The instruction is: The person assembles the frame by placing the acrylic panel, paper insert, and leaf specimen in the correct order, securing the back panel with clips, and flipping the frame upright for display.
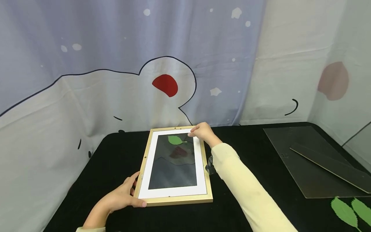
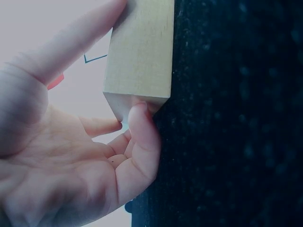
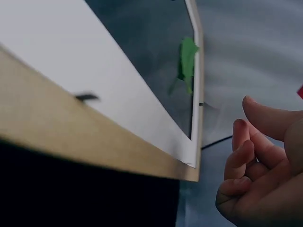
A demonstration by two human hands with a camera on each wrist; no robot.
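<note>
A pale wooden picture frame [image 1: 178, 202] lies on the black table, with a white mat [image 1: 200, 167] around a dark, glossy panel [image 1: 174, 175]. Near the panel's far end rests a green leaf [image 1: 175, 140], its stem pointing right. My left hand [image 1: 121, 195] grips the frame's near left corner. In the left wrist view, the thumb lies along one side of the wooden corner [image 2: 139, 56] and a fingertip bends against its end. Over the far right corner is my right hand [image 1: 204, 132]. Its loosely bent fingers hold nothing in the right wrist view, apart from the leaf [image 3: 187, 56].
To the right lies a large dark board [image 1: 307, 180] with a narrower dark strip [image 1: 327, 166] across it. Two more green leaves [image 1: 345, 212] are at the near right edge of the view. A patterned curtain [image 1: 121, 96] hangs right behind the table.
</note>
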